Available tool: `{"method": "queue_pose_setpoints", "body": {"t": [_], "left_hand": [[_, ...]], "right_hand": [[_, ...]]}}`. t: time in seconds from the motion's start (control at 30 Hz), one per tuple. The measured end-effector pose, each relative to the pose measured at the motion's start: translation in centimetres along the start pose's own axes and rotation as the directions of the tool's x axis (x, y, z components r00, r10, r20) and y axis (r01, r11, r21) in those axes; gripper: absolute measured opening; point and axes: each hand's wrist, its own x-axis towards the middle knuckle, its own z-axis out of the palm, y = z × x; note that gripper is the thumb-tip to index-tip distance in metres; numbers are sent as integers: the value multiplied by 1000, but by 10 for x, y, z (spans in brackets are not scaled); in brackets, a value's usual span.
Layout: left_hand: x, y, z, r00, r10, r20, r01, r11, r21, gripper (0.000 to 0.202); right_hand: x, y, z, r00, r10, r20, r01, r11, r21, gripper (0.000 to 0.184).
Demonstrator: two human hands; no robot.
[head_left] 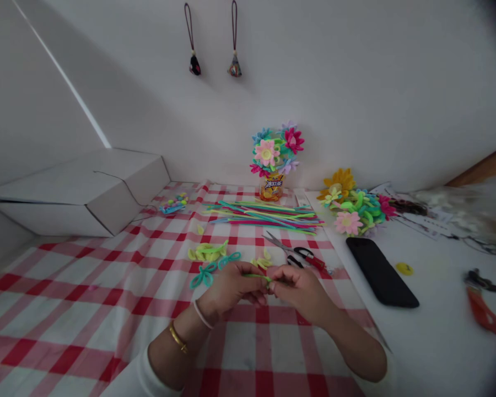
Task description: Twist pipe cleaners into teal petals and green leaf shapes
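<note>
The left hand and right hand have their fingertips clamped on 1 thin green piece, held between them. Just beyond the grip, to its left, are 2 teal looped shapes; beyond it on the right lies 1 pair of scissors. Farther beyond stands 1 cup of flowers. A 2nd flower bunch, 1 black phone and 1 yellow disc lie right of the grip. 2 charms hang high beyond it.

Under the grip spreads a red-and-white checked cloth, with a white surface on its right, a pale wall behind and 1 white box far left.

The fingers hide part of the green piece. The coloured stems overlap too much to count, as do the yellow-green pieces. The red-handled tool far right is blurred; clear plastic runs out of view.
</note>
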Motion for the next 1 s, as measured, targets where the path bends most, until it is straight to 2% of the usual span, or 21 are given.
{"method": "queue_pose_setpoints", "body": {"t": [0.27,0.4,0.5,0.57,0.63,0.73,0.8,0.83,0.9,1.0], "left_hand": [[0,3,-6,998,-27,53,34,992,-121,23],[0,1,-8,988,-73,137,77,997,-31,27],[0,0,-8,990,-73,119,71,997,26,27],[0,0,-8,992,-70,104,70,998,4,25],[0,0,-9,992,-70,106,75,996,-44,24],[1,0,-11,988,-72,133,86,991,-102,23],[2,-1,-13,985,-72,157,91,989,-116,22],[2,-2,-13,984,-70,162,90,988,-122,22],[3,-2,-14,983,-66,169,89,987,-132,21],[2,-2,-14,980,-79,181,106,983,-148,21]], "right_hand": [[2,-2,-6,999,7,-43,-8,1000,-7,15],[1,-5,-5,998,-67,4,67,996,-63,13],[0,-5,-5,989,-133,71,140,984,-113,15],[0,-4,-6,979,-197,59,206,958,-202,17],[1,-1,-8,947,-319,40,314,891,-329,20],[3,0,-11,841,-534,85,500,708,-499,24],[4,-1,-13,774,-620,128,566,586,-580,24],[4,-3,-14,756,-638,147,577,542,-611,24],[4,-5,-15,744,-645,175,577,487,-656,23],[3,-7,-16,753,-625,209,562,445,-697,21]]}}
